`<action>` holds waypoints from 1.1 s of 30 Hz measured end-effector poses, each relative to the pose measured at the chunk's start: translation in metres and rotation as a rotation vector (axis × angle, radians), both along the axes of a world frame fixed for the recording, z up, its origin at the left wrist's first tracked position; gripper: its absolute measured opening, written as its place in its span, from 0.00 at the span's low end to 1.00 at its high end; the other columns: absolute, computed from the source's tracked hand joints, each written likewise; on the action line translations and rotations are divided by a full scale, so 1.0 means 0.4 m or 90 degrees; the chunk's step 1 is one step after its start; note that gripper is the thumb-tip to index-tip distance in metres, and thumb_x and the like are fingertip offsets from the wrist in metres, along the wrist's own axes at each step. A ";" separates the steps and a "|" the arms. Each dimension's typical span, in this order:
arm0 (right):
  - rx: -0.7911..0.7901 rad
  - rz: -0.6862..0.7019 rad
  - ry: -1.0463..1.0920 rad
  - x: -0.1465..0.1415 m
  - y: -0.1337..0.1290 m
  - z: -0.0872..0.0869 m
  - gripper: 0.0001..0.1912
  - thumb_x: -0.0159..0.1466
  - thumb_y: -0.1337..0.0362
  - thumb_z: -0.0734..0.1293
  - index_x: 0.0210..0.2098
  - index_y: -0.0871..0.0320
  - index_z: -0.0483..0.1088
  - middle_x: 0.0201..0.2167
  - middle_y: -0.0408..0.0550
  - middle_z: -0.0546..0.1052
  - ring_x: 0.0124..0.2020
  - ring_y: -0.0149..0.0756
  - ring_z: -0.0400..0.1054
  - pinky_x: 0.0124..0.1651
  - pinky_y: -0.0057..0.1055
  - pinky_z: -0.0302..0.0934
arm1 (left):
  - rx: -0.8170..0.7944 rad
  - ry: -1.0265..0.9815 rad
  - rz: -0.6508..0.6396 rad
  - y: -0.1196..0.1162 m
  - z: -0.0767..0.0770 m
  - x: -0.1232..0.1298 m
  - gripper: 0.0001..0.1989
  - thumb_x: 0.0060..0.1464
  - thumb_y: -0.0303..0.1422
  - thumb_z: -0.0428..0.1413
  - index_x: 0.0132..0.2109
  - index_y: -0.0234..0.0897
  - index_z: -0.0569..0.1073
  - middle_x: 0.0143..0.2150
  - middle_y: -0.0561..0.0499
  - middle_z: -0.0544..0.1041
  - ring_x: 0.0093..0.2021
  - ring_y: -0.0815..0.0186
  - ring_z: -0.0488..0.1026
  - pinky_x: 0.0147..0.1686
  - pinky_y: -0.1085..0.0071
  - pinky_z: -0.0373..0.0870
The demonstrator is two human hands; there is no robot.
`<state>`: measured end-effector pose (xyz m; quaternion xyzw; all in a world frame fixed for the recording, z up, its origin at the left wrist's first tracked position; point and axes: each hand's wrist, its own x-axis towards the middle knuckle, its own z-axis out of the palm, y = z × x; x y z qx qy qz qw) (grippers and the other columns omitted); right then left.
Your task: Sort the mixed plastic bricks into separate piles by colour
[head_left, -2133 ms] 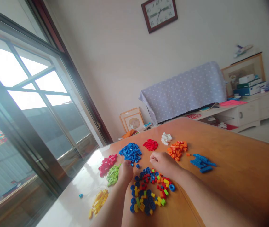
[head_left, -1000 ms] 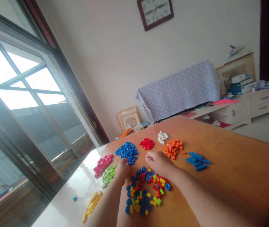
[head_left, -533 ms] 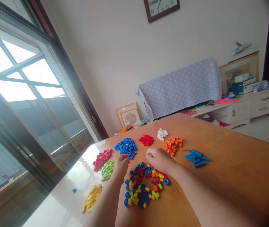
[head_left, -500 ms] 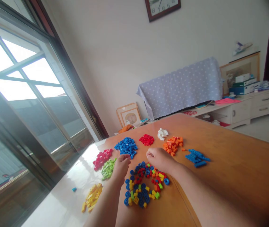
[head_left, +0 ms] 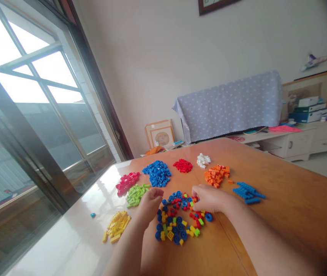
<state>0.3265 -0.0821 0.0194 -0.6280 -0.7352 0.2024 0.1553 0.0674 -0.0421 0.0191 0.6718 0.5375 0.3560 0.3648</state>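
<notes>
While eight heaps of plastic bricks lie grouped by colour across a brown table (head_left: 290, 165), one mixed heap (head_left: 175, 230) sits nearest the wearer, between the two bare forearms. Along the left are yellow bricks (head_left: 117, 226), lime-green bricks (head_left: 136, 194) and pink bricks (head_left: 127, 183); farther back, round blue pieces (head_left: 157, 174), red bricks (head_left: 183, 166) and white pieces (head_left: 203, 160); to the right, orange bricks (head_left: 216, 175) and long blue bricks (head_left: 247, 193). A lone blue piece (head_left: 93, 215) lies apart at far left.

The left hand (head_left: 149, 205) is curled just beside the mixed heap, near the lime-green bricks; whether it holds anything cannot be told. The right hand (head_left: 211, 198) reaches in at the heap's far right edge, thumb and fingers parted, with bricks showing between them.

Judging by this layout, grouping by colour looks well advanced: the outer heaps each appear to be one colour. What seems left is the mixed heap, where blue, yellow, red, orange and green pieces lie jumbled together, plus perhaps the lone blue piece.
</notes>
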 end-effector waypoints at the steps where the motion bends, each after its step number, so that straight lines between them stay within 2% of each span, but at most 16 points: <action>1: 0.014 0.007 0.003 -0.009 0.004 -0.008 0.16 0.48 0.62 0.72 0.38 0.53 0.72 0.38 0.46 0.75 0.36 0.37 0.67 0.34 0.27 0.53 | 0.000 0.017 -0.008 0.000 0.000 -0.001 0.12 0.47 0.30 0.54 0.41 0.34 0.75 0.39 0.47 0.77 0.38 0.64 0.73 0.38 0.70 0.67; 4: 0.065 0.021 0.041 -0.044 0.017 -0.029 0.15 0.51 0.66 0.69 0.40 0.55 0.73 0.39 0.47 0.74 0.38 0.36 0.68 0.37 0.27 0.55 | 0.015 0.069 -0.029 -0.004 -0.001 0.002 0.13 0.48 0.30 0.53 0.43 0.34 0.74 0.40 0.47 0.77 0.39 0.64 0.73 0.38 0.70 0.68; 7: 0.097 0.041 0.110 -0.066 0.023 -0.030 0.13 0.55 0.66 0.66 0.41 0.56 0.73 0.38 0.47 0.74 0.38 0.35 0.68 0.38 0.26 0.56 | 0.047 0.135 -0.043 -0.008 -0.002 0.006 0.15 0.49 0.27 0.52 0.45 0.35 0.74 0.43 0.47 0.77 0.43 0.63 0.73 0.41 0.69 0.69; 10: 0.070 0.026 0.157 -0.048 0.015 -0.009 0.12 0.59 0.62 0.65 0.43 0.56 0.72 0.33 0.45 0.75 0.33 0.33 0.67 0.34 0.26 0.56 | 0.088 0.197 -0.076 -0.017 0.005 0.002 0.15 0.53 0.31 0.51 0.47 0.37 0.74 0.47 0.47 0.76 0.47 0.61 0.73 0.47 0.67 0.68; 12: 0.023 -0.001 0.144 -0.016 0.003 0.009 0.17 0.58 0.57 0.67 0.46 0.55 0.71 0.30 0.43 0.74 0.29 0.33 0.66 0.31 0.26 0.54 | 0.123 0.227 -0.125 -0.030 0.018 -0.001 0.18 0.55 0.37 0.53 0.52 0.39 0.73 0.53 0.46 0.74 0.52 0.59 0.71 0.52 0.64 0.67; 14: -0.031 -0.004 0.101 0.019 -0.011 0.022 0.26 0.53 0.51 0.71 0.48 0.54 0.69 0.30 0.43 0.74 0.29 0.34 0.66 0.29 0.26 0.53 | 0.142 0.266 -0.194 -0.050 0.035 0.001 0.29 0.52 0.47 0.58 0.59 0.42 0.69 0.61 0.44 0.68 0.60 0.54 0.65 0.59 0.60 0.63; 17: -0.088 0.017 0.060 0.048 -0.027 0.027 0.34 0.46 0.48 0.76 0.50 0.53 0.69 0.34 0.44 0.74 0.34 0.37 0.68 0.32 0.27 0.56 | 0.097 0.351 -0.296 -0.086 0.055 0.018 0.53 0.38 0.57 0.63 0.68 0.46 0.56 0.71 0.43 0.52 0.69 0.44 0.49 0.65 0.50 0.53; 19: -0.119 0.028 0.064 0.049 -0.030 0.020 0.36 0.42 0.50 0.77 0.49 0.53 0.70 0.36 0.46 0.74 0.33 0.37 0.68 0.31 0.28 0.58 | 0.063 0.399 -0.346 -0.106 0.057 0.036 0.62 0.31 0.60 0.64 0.71 0.47 0.49 0.73 0.45 0.44 0.71 0.41 0.38 0.66 0.43 0.45; 21: -0.154 0.030 0.087 0.039 -0.030 0.011 0.37 0.41 0.52 0.78 0.49 0.53 0.69 0.38 0.47 0.73 0.30 0.35 0.69 0.27 0.27 0.60 | 0.058 0.438 -0.383 -0.118 0.049 0.053 0.66 0.29 0.60 0.65 0.71 0.47 0.45 0.74 0.45 0.40 0.71 0.39 0.32 0.66 0.39 0.38; 24: -0.200 0.048 0.124 0.015 -0.031 0.004 0.35 0.43 0.55 0.77 0.50 0.51 0.67 0.41 0.47 0.72 0.25 0.32 0.69 0.21 0.25 0.60 | 0.076 0.469 -0.391 -0.119 0.033 0.068 0.68 0.29 0.61 0.64 0.72 0.46 0.41 0.74 0.45 0.37 0.71 0.39 0.29 0.65 0.37 0.32; 27: -0.199 0.069 0.152 -0.010 -0.035 0.011 0.31 0.48 0.59 0.74 0.51 0.51 0.66 0.43 0.47 0.72 0.21 0.28 0.67 0.20 0.24 0.61 | 0.100 0.465 -0.361 -0.110 0.023 0.069 0.64 0.33 0.62 0.61 0.72 0.46 0.42 0.74 0.45 0.36 0.71 0.40 0.28 0.65 0.38 0.33; 30: -0.152 0.052 0.158 -0.030 -0.035 0.019 0.27 0.51 0.63 0.71 0.50 0.53 0.67 0.44 0.48 0.72 0.21 0.26 0.67 0.21 0.23 0.59 | 0.126 0.451 -0.329 -0.101 0.019 0.065 0.59 0.39 0.61 0.59 0.72 0.45 0.45 0.74 0.44 0.38 0.71 0.42 0.28 0.66 0.40 0.35; 33: -0.064 0.049 0.136 -0.035 -0.025 0.010 0.19 0.52 0.67 0.69 0.45 0.55 0.70 0.39 0.46 0.74 0.26 0.27 0.67 0.25 0.21 0.56 | 0.131 0.447 -0.301 -0.094 0.014 0.059 0.56 0.42 0.61 0.57 0.72 0.45 0.46 0.73 0.44 0.41 0.71 0.43 0.30 0.67 0.41 0.36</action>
